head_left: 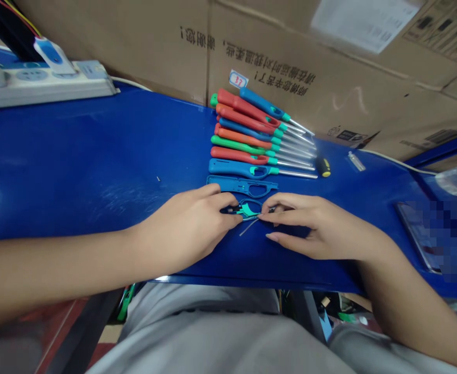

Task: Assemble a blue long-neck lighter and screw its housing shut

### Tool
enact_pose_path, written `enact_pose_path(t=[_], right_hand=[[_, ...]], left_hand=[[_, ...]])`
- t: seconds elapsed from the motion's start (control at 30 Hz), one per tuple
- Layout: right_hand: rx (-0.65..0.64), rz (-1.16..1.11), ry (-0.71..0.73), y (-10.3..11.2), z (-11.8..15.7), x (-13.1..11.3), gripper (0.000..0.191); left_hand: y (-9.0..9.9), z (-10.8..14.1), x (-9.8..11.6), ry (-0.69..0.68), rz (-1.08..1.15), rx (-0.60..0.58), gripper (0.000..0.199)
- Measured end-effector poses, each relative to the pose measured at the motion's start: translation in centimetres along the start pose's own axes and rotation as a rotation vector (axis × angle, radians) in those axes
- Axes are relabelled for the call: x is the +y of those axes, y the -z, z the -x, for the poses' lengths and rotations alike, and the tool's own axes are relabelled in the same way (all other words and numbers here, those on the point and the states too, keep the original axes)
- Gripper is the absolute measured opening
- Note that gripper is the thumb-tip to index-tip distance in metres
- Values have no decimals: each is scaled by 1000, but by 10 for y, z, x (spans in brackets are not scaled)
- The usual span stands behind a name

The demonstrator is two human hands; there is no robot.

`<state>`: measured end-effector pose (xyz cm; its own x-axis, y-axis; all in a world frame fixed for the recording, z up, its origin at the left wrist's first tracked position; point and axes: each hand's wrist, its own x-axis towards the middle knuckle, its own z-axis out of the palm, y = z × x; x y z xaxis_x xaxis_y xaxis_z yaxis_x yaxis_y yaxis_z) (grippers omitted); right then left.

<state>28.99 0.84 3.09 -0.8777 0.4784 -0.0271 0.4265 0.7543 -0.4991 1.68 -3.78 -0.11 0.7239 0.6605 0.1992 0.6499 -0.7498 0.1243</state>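
Observation:
My left hand [203, 221] is closed around the handle end of an opened blue lighter half [251, 202], low over the table. A green trigger [247, 210] shows inside that half, between my hands. With thumb and fingers bent, my right hand [306, 221] pinches at the lighter's front end; what sits in its fingertips is mostly hidden. A thin pale tube [247, 227] sticks out below those fingertips. Just beyond lies the other blue casing half [240, 185], its hollow side up. Farther back, a row of long-necked lighters [252, 140] in red, blue, orange and green has metal barrels pointing right.
A large cardboard box [166, 52] stands along the back of the blue table [76, 166]. A power strip [49, 80] is at the left. Right of the lighters are a black-and-yellow screwdriver handle [324, 167], a small clear tube [356, 161] and a phone [419, 236].

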Motion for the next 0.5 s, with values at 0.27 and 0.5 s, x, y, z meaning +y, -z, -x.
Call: enact_pose_path(t=[0.27,0.5], right_hand=[[398,85,157,0,-4,18,17],[953,379,-682,40,22,89,29]], left_hand=[[-1,-2,-5,-73,6,43,32],[1,-2,-13,-95,-6,58,32]])
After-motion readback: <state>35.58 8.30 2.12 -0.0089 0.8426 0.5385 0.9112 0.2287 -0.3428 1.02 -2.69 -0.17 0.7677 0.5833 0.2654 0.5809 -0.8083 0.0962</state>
